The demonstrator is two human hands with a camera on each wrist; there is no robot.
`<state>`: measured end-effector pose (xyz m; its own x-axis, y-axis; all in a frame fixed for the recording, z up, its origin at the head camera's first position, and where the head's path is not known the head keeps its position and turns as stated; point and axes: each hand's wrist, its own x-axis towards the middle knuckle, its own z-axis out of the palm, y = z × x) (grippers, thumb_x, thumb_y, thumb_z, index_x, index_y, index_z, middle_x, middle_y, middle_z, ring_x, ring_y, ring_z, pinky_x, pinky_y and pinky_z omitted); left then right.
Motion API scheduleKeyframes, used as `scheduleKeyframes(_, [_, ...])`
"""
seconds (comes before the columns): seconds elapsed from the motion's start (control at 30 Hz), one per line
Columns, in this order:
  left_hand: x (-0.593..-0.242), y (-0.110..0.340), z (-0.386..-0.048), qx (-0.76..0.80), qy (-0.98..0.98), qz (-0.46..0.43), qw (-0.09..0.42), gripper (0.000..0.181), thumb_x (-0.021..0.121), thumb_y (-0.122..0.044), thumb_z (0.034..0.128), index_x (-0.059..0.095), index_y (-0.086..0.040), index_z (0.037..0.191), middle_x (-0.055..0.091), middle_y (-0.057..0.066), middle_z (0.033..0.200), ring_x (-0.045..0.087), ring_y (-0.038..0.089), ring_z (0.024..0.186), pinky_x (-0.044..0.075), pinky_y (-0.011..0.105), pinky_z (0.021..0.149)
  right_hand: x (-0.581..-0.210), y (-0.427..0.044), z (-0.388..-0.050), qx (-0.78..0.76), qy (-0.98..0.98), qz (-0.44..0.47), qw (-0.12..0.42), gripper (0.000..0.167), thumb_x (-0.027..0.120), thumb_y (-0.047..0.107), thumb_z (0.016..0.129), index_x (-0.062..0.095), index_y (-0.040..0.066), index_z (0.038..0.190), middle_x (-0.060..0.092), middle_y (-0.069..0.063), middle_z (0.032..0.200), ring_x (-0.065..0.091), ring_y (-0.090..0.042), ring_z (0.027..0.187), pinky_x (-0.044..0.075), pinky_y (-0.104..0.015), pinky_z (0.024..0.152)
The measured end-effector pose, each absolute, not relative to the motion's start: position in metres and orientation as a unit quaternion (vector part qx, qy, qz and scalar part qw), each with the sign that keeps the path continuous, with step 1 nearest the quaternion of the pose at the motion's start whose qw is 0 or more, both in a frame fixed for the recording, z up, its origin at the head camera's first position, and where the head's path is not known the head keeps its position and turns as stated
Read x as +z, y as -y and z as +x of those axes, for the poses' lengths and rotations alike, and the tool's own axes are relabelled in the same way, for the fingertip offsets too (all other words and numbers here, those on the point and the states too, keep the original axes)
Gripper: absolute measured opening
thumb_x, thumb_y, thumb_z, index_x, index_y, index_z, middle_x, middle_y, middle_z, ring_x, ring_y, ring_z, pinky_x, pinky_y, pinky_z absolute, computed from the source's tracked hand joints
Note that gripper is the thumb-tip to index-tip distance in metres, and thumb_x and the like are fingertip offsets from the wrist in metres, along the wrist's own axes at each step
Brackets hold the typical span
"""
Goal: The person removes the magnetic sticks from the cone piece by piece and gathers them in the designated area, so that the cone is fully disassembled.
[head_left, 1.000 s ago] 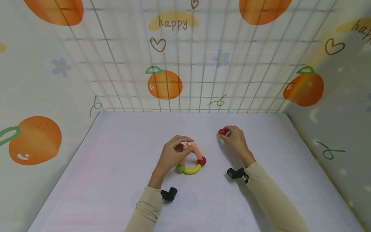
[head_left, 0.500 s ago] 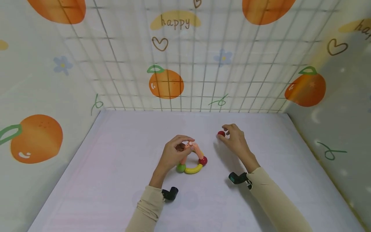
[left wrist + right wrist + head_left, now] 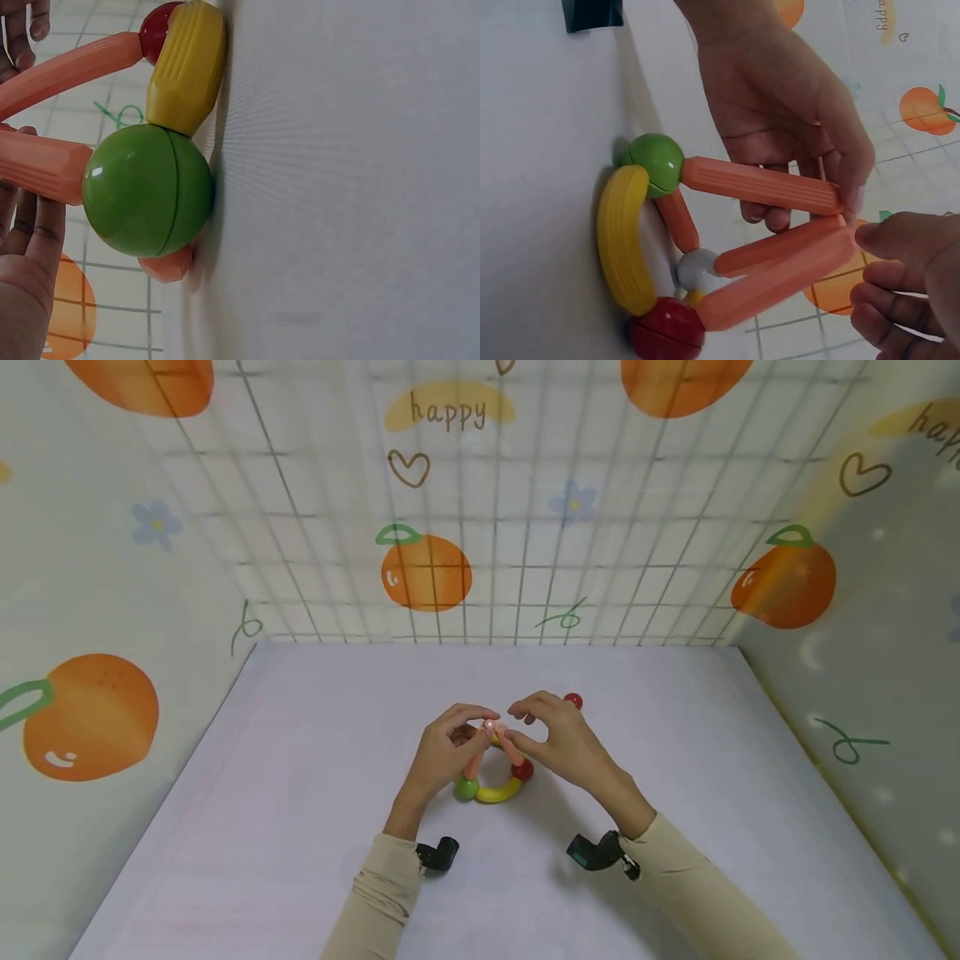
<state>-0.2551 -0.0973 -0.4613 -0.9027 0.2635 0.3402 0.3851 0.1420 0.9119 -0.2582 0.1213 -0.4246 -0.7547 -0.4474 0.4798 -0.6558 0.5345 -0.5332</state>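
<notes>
A frame of magnetic-looking rods and balls stands on the table. Its base has a green ball (image 3: 146, 191), a red ball (image 3: 667, 330), a grey-white ball (image 3: 696, 268) and a curved yellow rod (image 3: 498, 792). Three orange rods (image 3: 761, 184) lean up from the balls and meet at the top. My left hand (image 3: 447, 753) pinches the upper end of an orange rod between thumb and fingers. My right hand (image 3: 567, 743) is at the peak from the right; its thumb tip is at an orange rod's end, its other fingers apart from it.
A loose red ball (image 3: 573, 701) lies on the white table (image 3: 262, 827), just behind my right hand. A white grid with a fruit-print sheet (image 3: 480, 527) rises at the table's back edge. Printed sheets also flank both sides.
My right hand has let go of the loose red ball, leaving it on the table, and has moved left to the frame's peak. My left hand keeps its pinch there.
</notes>
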Motion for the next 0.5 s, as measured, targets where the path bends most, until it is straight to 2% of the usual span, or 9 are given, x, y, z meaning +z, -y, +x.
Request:
scheduleKeyframes(0.23, [-0.445,0.097,-0.244,-0.620,0.753,-0.216,0.045,0.023,0.067,-0.012,0.0963,0.071,-0.001,0.116,0.064,0.015,0.118,0.066,0.031,0.086,0.056,0.031,0.076,-0.435,-0.112,-0.257,0.366,0.861,0.327,0.132,0.014,0.078,0.018,0.089,0.074,0.010,0.100,0.068,0.002,0.096,0.061,-0.022,0.087,0.050,-0.037,0.075])
scheduleKeyframes(0.5, [-0.445,0.097,-0.245,-0.617,0.757,-0.209,0.046,0.022,0.067,-0.012,0.0967,0.071,-0.004,0.116,0.064,0.012,0.119,0.067,0.029,0.084,0.056,0.037,0.077,-0.431,-0.118,-0.255,0.364,0.868,0.314,0.127,0.010,0.077,0.018,0.090,0.071,0.013,0.096,0.065,0.004,0.094,0.058,-0.018,0.088,0.050,-0.033,0.078])
